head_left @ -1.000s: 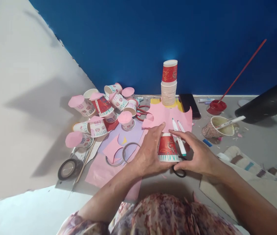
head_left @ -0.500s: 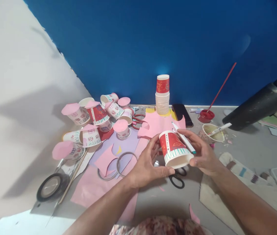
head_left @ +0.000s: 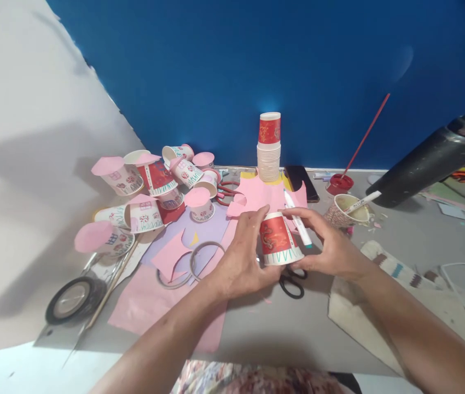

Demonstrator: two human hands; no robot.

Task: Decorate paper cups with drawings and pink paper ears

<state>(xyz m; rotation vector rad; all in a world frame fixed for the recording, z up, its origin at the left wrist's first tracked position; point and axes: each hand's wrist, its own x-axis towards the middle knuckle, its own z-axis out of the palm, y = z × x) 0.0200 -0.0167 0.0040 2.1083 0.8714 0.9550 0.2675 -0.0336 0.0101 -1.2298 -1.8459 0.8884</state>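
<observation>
A red and white paper cup [head_left: 277, 238], mouth down, is held between my two hands, with green zigzag strokes along its rim. My left hand [head_left: 244, 254] grips its left side, thumb near the rim. On the cup's right side, my right hand [head_left: 325, 243] has its thumb at the rim and also holds a white marker [head_left: 299, 221] with a green end. Black-handled scissors [head_left: 292, 286] lie just below the cup. Behind it, pink cut paper [head_left: 257, 191] lies near a tall stack of paper cups [head_left: 269, 158].
Decorated cups with pink tops [head_left: 146, 213] crowd the left. Black tape [head_left: 70, 300] and a wooden stick [head_left: 113, 284] lie front left. A patterned cup [head_left: 345, 210], a red paint pot [head_left: 339, 184], a dark flask [head_left: 417, 164] and a cream cloth [head_left: 384, 306] are on the right.
The held cup has turned, so its open mouth no longer shows and a different part of the red print faces me. The camera view has shifted slightly.
</observation>
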